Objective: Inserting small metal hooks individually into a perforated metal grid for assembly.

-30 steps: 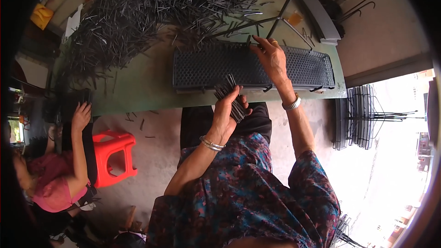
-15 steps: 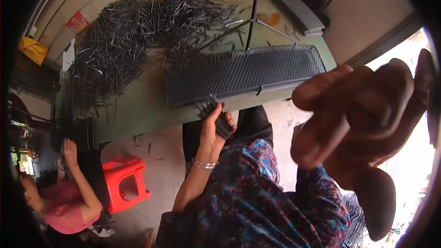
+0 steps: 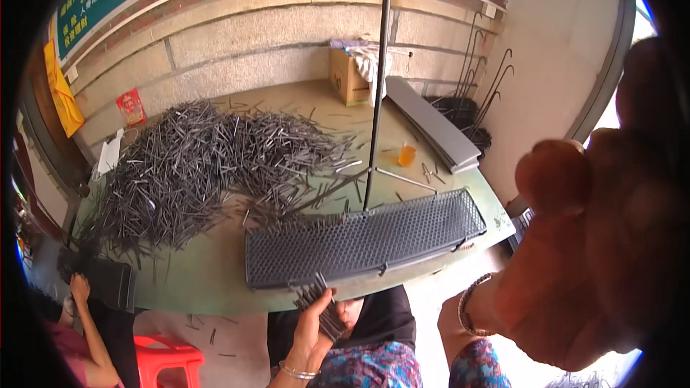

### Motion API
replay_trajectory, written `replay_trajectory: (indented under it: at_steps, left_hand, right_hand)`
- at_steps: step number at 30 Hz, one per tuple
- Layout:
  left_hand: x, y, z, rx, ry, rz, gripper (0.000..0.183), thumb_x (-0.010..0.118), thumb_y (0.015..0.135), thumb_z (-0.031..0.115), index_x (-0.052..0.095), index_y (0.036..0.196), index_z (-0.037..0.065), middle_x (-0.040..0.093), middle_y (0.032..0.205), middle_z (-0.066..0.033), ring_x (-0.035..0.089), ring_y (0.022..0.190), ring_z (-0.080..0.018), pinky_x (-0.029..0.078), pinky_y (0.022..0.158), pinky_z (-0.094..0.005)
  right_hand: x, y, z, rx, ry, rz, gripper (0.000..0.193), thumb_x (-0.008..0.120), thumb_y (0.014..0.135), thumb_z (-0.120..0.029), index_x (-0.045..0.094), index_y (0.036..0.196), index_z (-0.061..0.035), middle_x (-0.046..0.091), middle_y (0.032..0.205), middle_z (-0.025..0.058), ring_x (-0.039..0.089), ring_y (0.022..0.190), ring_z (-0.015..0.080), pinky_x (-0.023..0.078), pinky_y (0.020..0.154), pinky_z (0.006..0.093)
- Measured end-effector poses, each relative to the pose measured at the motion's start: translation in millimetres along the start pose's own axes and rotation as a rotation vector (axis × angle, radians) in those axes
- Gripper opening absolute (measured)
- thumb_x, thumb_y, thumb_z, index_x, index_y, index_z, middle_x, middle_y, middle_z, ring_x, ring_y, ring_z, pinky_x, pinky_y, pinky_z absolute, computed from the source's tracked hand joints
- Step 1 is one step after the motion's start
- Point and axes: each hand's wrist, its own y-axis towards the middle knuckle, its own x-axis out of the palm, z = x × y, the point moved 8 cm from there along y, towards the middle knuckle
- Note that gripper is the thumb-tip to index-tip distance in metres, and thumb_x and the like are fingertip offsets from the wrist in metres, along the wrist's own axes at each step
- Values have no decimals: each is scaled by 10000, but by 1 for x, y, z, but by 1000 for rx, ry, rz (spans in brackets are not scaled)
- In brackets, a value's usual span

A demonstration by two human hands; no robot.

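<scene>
My left hand is closed round a bundle of thin dark strips, their ends fanning out past the thumb. It is just in front of the near edge of a long black mesh rack, over my lap. Several dark strips stand along the far left rim of that rack. Large and blurred, my right hand is raised close to the camera at the right. Its fingers look apart and nothing shows in them, though some fingertips are lost in shadow.
A big heap of dark strips covers the left of the green table. A black pole stands behind the rack. Farther back are a cardboard box, an orange cup and grey panels. A co-worker's hand is at left, near a red stool.
The view has tilted up, so the wall behind the table shows more and the table sits lower. My right hand has shifted towards the right edge. My left hand still holds the strips.
</scene>
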Motion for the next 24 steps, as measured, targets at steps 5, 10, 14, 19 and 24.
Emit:
replay_trajectory:
  at_steps: [5,10,14,19,24]
  left_hand:
    - [23,0,14,-51,-141,-149,160,537,965,286,538,1031,140,553,698,-44,544,624,-183,451,556,-330]
    - [1,27,21,-7,-45,-73,180,549,962,276,542,1047,118,552,722,-43,531,655,-172,459,609,-333]
    - [3,29,16,-26,-17,-69,200,537,968,283,532,1071,111,546,727,-48,523,666,-178,447,614,-336]
    - [-13,21,23,-53,49,-51,201,524,973,285,524,1062,104,539,723,-50,518,660,-185,434,605,-347]
    - [-22,26,21,-157,123,-36,173,517,971,247,527,1037,87,540,721,-68,517,643,-187,428,592,-349]
  right_hand:
    - [19,-17,12,225,98,241,906,562,903,-486,72,1471,22,539,1180,284,652,819,312,546,777,462]
    - [-1,-34,43,298,113,381,896,535,919,-492,65,1471,34,536,1192,312,649,829,313,551,759,451]
    - [-24,-54,54,484,-380,461,873,559,918,-439,91,1472,47,518,1186,388,675,907,318,566,777,406]
    - [-97,-150,123,788,-455,697,540,606,921,-230,426,1351,43,612,1166,230,674,956,273,558,809,363]
    - [-197,-328,232,1379,-802,266,583,682,861,-230,435,1329,14,601,1194,204,618,1058,254,512,884,329]
